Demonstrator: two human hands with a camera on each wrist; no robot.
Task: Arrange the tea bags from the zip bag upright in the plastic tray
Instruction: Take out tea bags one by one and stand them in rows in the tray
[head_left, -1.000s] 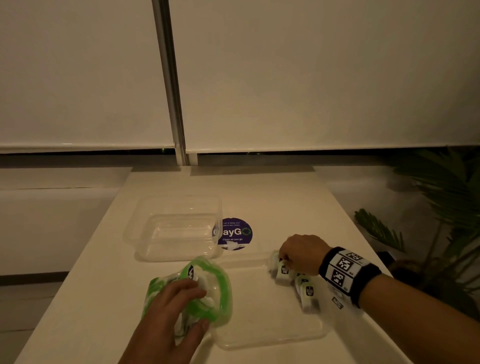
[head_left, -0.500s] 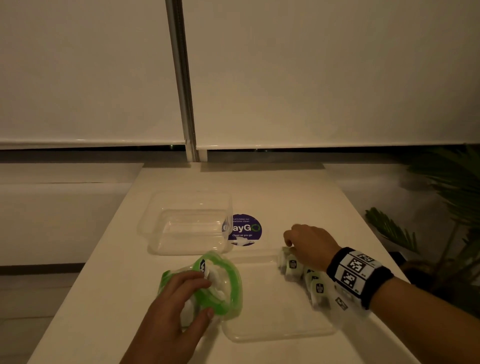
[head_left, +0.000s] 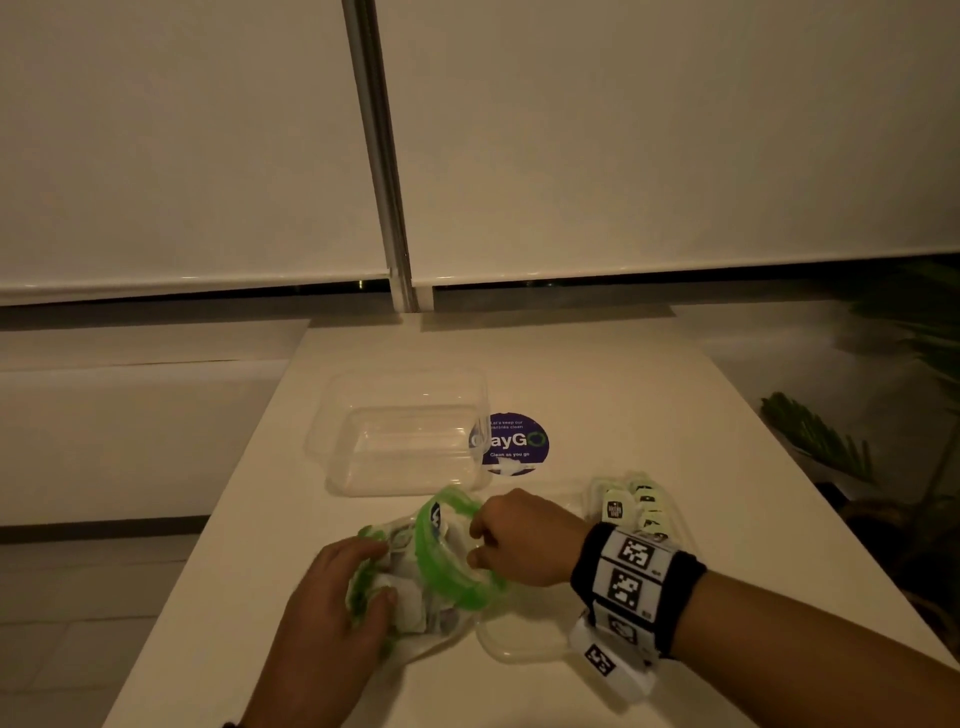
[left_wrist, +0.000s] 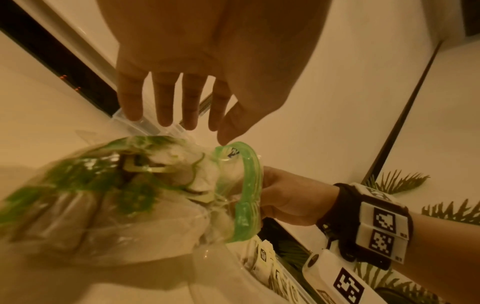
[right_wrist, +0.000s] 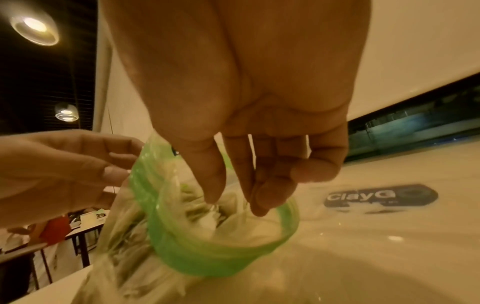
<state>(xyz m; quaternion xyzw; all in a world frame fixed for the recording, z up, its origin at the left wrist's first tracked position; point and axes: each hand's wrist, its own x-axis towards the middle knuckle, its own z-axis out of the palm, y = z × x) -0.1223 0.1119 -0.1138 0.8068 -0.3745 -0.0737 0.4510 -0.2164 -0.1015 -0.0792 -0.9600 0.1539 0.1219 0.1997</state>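
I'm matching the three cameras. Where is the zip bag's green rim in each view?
Head: green rim low centre, between both hands.
Left wrist: green rim centre right, below the fingertips.
Right wrist: green rim low centre, ringing the fingertips.
Shared landmark: right hand.

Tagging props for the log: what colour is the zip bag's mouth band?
Green, on the zip bag; clearest in the right wrist view.
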